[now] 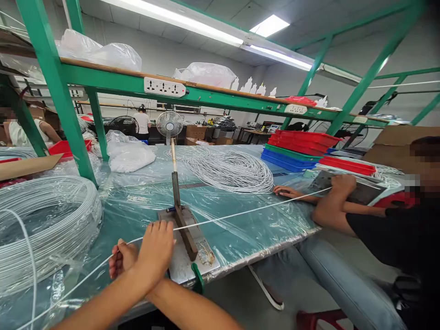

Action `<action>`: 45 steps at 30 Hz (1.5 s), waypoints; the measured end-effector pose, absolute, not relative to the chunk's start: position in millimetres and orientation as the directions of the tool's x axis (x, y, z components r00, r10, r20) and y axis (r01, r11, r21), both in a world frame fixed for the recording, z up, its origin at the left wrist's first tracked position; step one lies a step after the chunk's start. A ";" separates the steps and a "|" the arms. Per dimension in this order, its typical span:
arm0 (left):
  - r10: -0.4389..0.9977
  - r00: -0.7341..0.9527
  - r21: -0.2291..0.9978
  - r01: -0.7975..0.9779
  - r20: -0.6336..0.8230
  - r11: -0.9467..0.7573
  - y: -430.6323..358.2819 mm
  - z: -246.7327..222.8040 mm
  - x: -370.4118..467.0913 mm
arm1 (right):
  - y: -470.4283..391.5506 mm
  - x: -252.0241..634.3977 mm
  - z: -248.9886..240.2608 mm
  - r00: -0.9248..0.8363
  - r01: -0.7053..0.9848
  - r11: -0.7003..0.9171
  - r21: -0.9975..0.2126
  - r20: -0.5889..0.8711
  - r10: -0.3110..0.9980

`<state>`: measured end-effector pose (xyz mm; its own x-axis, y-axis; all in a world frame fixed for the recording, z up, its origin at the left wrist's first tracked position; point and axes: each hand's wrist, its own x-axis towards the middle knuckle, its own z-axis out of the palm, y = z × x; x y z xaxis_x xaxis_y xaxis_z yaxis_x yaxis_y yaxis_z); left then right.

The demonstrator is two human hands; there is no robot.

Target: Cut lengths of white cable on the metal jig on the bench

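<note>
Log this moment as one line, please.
left hand: closed on white cable | right hand: curled at cable, arms crossed | co-worker's raised hand: gripping cable | lever tool: beside left hand

Tube lights point(178, 19): overhead, burnt nearly white; we find the room bright.
Ceiling panel point(270, 25): second source, also blown out.
Plastic sheet point(240, 238): we note streaky glare.
Floor point(237, 300): dimmer, shaded.
White cable point(213, 219): clear enough for us to trace.
Jeans point(330, 275): soft, slightly blurred.
Green post point(59, 91): leaning, wide-angle stretch.
Upper right corner: darkened.
Co-worker's head: pixelated.
</note>
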<state>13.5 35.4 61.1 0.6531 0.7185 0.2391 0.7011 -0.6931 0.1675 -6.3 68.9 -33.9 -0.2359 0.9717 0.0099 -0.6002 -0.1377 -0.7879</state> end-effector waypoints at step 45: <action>0.884 0.466 0.797 0.541 -0.018 -0.269 82.1 -11.2 57.0 | 23.8 229.2 168.5 0.142 -0.215 -0.057 -0.975 -0.088 0.986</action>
<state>57.0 82.1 -11.2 0.4665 0.8844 -0.0176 0.5407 -0.2694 0.7970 229.2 23.8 168.5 0.1424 0.9859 -0.0885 -0.2145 -0.0565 -0.9751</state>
